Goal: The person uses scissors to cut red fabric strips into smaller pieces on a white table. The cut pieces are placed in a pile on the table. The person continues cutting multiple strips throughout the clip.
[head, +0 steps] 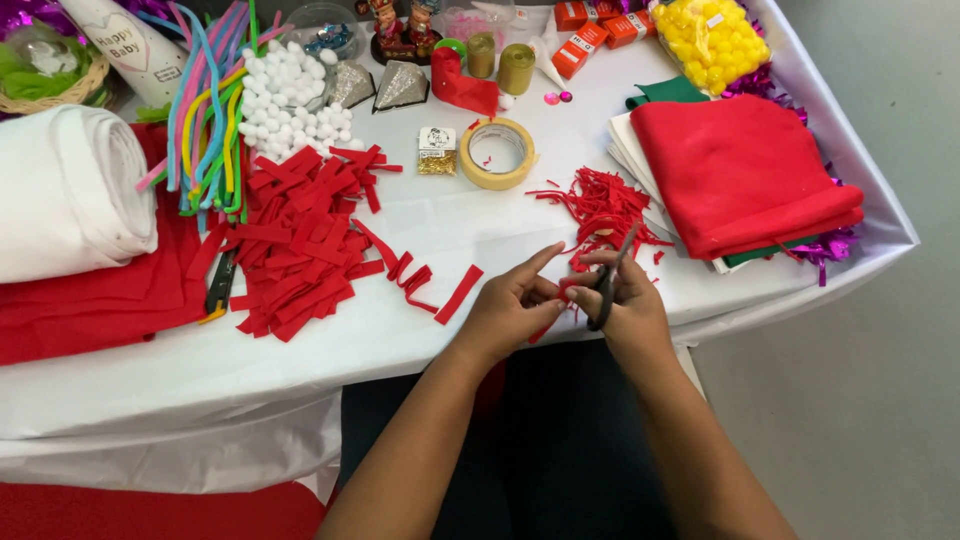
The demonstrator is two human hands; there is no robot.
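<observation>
Red felt strip (pixel 562 290) sits pinched in the left hand (pixel 508 308), touching the scissors (pixel 606 290) gripped by the right hand (pixel 625 302), at the table's near edge. Beyond lie thin red snippings (pixel 603 210), then a tape roll (pixel 497 152).

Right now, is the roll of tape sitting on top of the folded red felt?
No, the tape roll lies on the white tablecloth, apart from the folded red felt.

Both forearms reaching in from below, converging at the table edge. Left hand (pixel 508 305) with index finger extended, thumb and other fingers pinched together. Right hand (pixel 622 300) curled closed, knuckles up, nearly touching the left.
</observation>
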